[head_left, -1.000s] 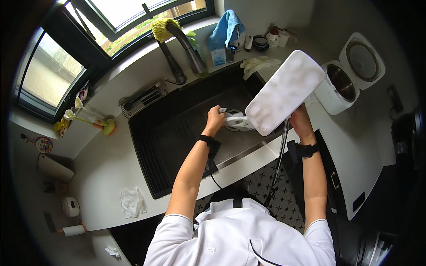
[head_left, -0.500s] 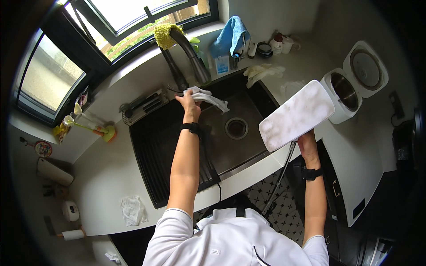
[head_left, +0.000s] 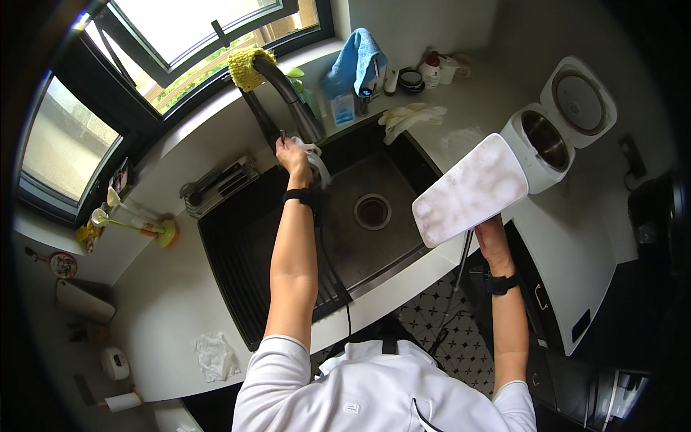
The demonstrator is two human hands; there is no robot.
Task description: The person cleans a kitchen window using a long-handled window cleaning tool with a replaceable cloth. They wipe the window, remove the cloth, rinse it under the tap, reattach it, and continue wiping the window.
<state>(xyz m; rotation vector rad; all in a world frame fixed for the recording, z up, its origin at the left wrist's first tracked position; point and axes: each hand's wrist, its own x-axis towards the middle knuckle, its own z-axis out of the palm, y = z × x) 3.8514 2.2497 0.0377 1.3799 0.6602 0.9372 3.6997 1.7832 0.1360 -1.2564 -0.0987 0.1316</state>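
Note:
My left hand (head_left: 294, 157) reaches over the sink to the foot of the dark faucet (head_left: 299, 111). A crumpled white cloth (head_left: 317, 163) hangs from its closed fingers. The fingertips are at the faucet's small lever, and I cannot tell whether they press on it. On the right, my right hand (head_left: 492, 239) is closed under a flat mop (head_left: 471, 189), just below its head. The mop's white pad faces up, with greyish-brown stains, and its thin pole slants down toward the floor. The fingers' grip is partly hidden behind the mop head.
The dark sink (head_left: 338, 230) has a round drain (head_left: 372, 212). Behind the mop stands a white bin (head_left: 536, 155) with its lid up. White gloves (head_left: 410, 119) and a blue cloth (head_left: 360, 61) are at the back. A crumpled wipe (head_left: 216, 357) lies on the left counter.
My left hand has moved in to the faucet's foot, and the white cloth now hangs down behind it instead of stretching to the right. The mop stays in my right hand, slightly shifted.

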